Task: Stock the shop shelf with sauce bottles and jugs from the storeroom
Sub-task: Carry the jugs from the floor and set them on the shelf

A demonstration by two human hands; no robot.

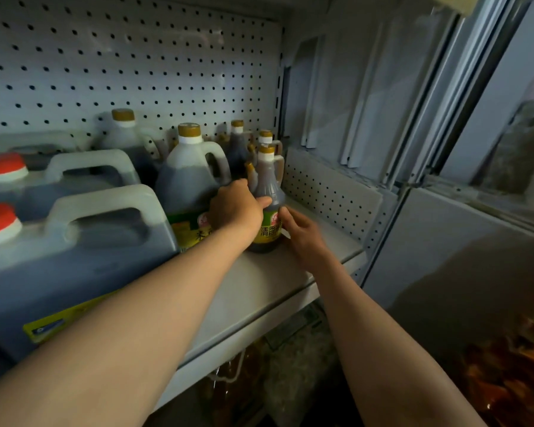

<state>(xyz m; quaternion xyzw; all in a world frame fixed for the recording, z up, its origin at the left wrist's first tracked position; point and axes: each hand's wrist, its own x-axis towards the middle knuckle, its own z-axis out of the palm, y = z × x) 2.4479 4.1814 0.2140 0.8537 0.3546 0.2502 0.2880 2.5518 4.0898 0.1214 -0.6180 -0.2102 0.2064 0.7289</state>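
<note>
A white pegboard back panel [130, 66] with rows of dark holes fills the upper left of the frame. In the upper middle, to its right, a slotted metal upright [278, 97] runs down its edge. Lower, at centre right, a short perforated side panel [327, 192] stands on edge. Several loose white panels [352, 97] lean upright behind it against the grey wall. Pale window frames [444, 97] slant across the upper right. At the bottom centre, clear bags [284, 359] with pale and amber contents lie in shadow. An orange-brown blurred mass [512, 371] sits in the lower right corner; what it is cannot be told.
</note>
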